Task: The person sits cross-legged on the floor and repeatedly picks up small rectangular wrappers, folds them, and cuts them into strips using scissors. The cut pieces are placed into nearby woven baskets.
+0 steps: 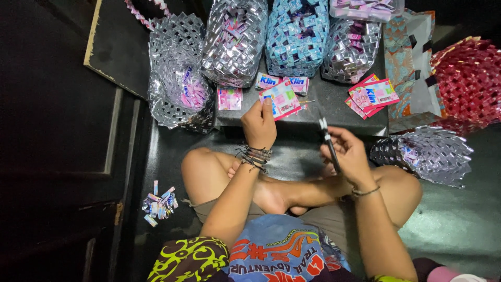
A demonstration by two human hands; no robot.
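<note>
My left hand [259, 124] pinches a pink and white flat sachet wrapper [282, 98] and holds it up in front of me, just above a low dark step. In my right hand [348, 151] is a pair of black-handled scissors [329, 143], blades pointing up toward the wrapper and a short way to its right. I sit cross-legged on the dark floor, my bare knees below both hands. Several cord bracelets ring my left wrist.
Woven wrapper baskets stand along the back: silver ones [180, 70] [236, 39] [350, 49], a blue one [296, 34], a red one [469, 78] at right, another silver one [428, 154] by my right knee. Loose wrappers [371, 95] [229, 98] lie on the step. Folded scraps [159, 204] lie at left.
</note>
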